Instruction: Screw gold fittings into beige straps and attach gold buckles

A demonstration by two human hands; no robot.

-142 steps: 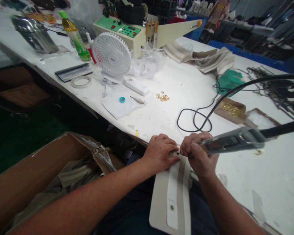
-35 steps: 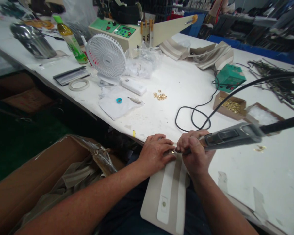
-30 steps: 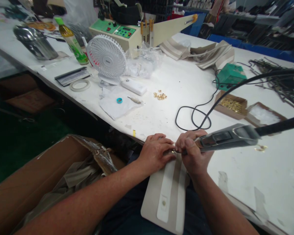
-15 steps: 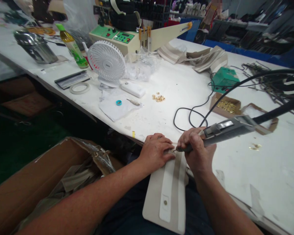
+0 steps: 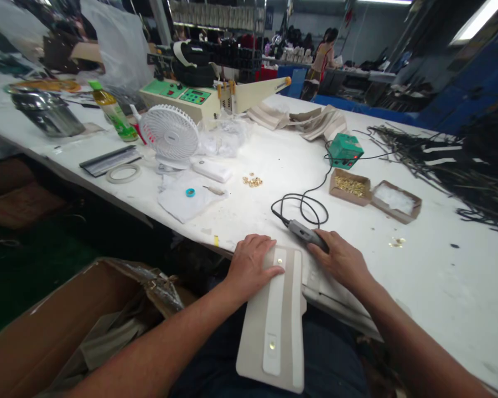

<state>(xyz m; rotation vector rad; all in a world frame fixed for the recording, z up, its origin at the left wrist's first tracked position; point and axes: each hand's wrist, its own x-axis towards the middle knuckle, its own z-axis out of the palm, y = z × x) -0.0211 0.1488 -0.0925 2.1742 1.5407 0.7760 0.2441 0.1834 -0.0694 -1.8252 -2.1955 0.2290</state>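
Note:
A beige striped flat panel (image 5: 254,337) lies partly on the table edge and partly over my lap. Two small gold round fittings show on its white strip (image 5: 273,309), one near each end. My left hand (image 5: 251,265) rests spread on the panel's upper left, fingers pointing away. To the right, my right hand (image 5: 342,258) is closed around the end of a grey corded electric screwdriver (image 5: 301,229), which lies low over the table and points away from the panel. Its tip is hidden by the hand.
A green power box (image 5: 345,150) joins a looped black cable (image 5: 301,202). Open boxes hold gold parts (image 5: 348,186) and white pieces (image 5: 394,199). Loose gold parts (image 5: 253,181) lie mid-table. A white fan (image 5: 170,131) stands left; below is a cardboard carton (image 5: 45,326).
My right hand has moved the electric screwdriver off the panel and down to the right. My left hand has shifted slightly, uncovering the upper gold fitting. The view has tilted up.

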